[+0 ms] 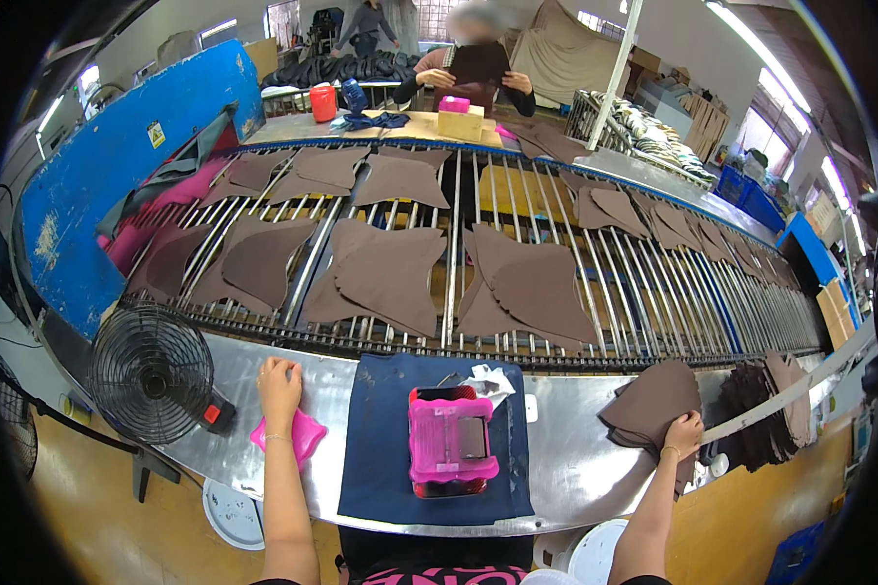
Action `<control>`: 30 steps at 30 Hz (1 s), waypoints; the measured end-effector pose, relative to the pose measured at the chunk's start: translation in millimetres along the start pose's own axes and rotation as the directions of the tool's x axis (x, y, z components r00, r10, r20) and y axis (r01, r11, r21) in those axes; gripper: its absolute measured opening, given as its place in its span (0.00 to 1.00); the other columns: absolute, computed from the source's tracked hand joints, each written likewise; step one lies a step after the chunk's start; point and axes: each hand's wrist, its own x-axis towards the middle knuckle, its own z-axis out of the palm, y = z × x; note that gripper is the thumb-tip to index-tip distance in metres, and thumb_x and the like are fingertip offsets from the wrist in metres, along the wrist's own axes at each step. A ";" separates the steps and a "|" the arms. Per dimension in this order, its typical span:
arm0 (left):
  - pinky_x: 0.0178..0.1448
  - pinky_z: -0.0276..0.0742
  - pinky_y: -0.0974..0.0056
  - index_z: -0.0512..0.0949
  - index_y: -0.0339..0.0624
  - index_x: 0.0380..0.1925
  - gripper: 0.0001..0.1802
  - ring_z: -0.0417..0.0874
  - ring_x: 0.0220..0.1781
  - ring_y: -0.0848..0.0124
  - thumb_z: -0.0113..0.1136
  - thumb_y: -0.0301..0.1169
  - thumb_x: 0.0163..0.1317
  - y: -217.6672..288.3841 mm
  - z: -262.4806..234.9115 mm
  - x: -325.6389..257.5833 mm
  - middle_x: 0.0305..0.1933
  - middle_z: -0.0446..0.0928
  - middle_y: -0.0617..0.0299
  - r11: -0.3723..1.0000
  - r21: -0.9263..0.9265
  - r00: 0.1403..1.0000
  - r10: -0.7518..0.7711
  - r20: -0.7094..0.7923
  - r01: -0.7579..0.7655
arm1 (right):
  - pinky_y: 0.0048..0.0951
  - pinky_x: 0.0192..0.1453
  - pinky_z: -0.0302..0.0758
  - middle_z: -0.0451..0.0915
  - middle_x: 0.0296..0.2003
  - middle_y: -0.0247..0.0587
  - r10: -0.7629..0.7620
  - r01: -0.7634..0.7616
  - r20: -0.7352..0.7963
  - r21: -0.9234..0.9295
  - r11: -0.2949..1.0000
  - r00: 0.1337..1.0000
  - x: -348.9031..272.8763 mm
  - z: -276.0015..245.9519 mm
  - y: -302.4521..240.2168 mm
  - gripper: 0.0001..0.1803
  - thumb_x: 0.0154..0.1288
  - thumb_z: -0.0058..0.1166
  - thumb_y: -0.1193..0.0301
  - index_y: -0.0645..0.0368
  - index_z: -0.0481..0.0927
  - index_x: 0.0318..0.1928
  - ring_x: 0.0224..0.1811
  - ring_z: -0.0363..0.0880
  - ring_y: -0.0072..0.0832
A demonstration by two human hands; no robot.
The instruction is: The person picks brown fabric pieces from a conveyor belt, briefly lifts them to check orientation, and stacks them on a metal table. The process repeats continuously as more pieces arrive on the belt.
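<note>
My left hand (280, 378) is over the metal bench, its fingers curled together; whatever they may hold is hidden. A bright pink piece (307, 435) lies partly under my left wrist. At the right, my right hand (685, 434) grips the edge of a stack of brown cut pieces (658, 398), fabric-like or leather-like. Between my hands, a pink plastic holder (437, 429) sits in a dark red-edged tray on a dark blue cloth (380, 487). A crumpled white rag (493, 384) lies at its far right corner.
A black fan (152, 380) stands on the bench's left. Beyond the bench runs a conveyor of metal rods (654, 302) bearing several brown pieces (388, 278), with a blue housing (63, 214) at its left. Across it, a co-worker (476, 63) holds up a dark piece. More brown pieces (751, 414) hang at right.
</note>
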 end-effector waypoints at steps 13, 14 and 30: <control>0.53 0.68 0.54 0.81 0.39 0.30 0.09 0.74 0.48 0.56 0.59 0.34 0.58 5.4 -0.9 -1.0 0.40 0.76 0.57 1.000 0.012 1.000 -0.026 0.017 0.026 | 0.43 0.54 0.71 0.77 0.51 0.38 0.001 0.000 0.029 -0.011 1.000 1.000 1.2 -4.3 -2.4 0.14 0.67 0.44 0.62 0.48 0.76 0.49 0.52 0.76 0.39; 0.53 0.68 0.54 0.81 0.39 0.30 0.09 0.74 0.48 0.56 0.59 0.34 0.58 4.4 0.4 -1.6 0.40 0.76 0.57 1.000 0.014 1.000 -0.017 0.015 0.017 | 0.42 0.52 0.73 0.79 0.46 0.41 -0.061 0.061 -0.064 -0.003 0.998 0.996 2.3 2.4 4.0 0.12 0.66 0.43 0.63 0.49 0.76 0.46 0.48 0.78 0.41; 0.51 0.70 0.54 0.81 0.38 0.29 0.10 0.75 0.46 0.55 0.59 0.35 0.58 -2.1 5.6 0.0 0.40 0.76 0.55 1.000 0.008 1.000 0.010 -0.001 -0.010 | 0.46 0.61 0.65 0.74 0.55 0.34 0.076 -0.077 0.087 0.013 0.997 0.993 -1.7 -15.0 -10.2 0.15 0.67 0.43 0.60 0.46 0.75 0.50 0.59 0.71 0.35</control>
